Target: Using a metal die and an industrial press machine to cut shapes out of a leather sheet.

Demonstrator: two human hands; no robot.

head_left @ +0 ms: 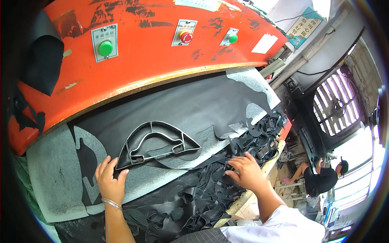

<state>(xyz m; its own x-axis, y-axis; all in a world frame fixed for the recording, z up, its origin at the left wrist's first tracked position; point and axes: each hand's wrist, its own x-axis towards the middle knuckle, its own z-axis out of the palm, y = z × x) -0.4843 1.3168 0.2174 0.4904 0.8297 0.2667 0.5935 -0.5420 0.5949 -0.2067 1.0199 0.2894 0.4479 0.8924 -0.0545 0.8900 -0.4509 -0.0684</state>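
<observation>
A metal cutting die, a curved frame with inner braces, lies on a sheet of black leather-like material. My left hand grips the die's near left corner, thumb on one side and fingers on the other. Off to the right, my right hand hovers over a heap of black offcuts, fingers apart and nothing visible in them. A thin black strip trails from beneath the die toward that heap. The sheet rests on a pale grey cutting board, which shows through cut-out gaps.
Just beyond the sheet stands an orange press beam with green buttons and a red button. Dark material hangs at its left end. A person in dark clothes sits at the far right, near a fan.
</observation>
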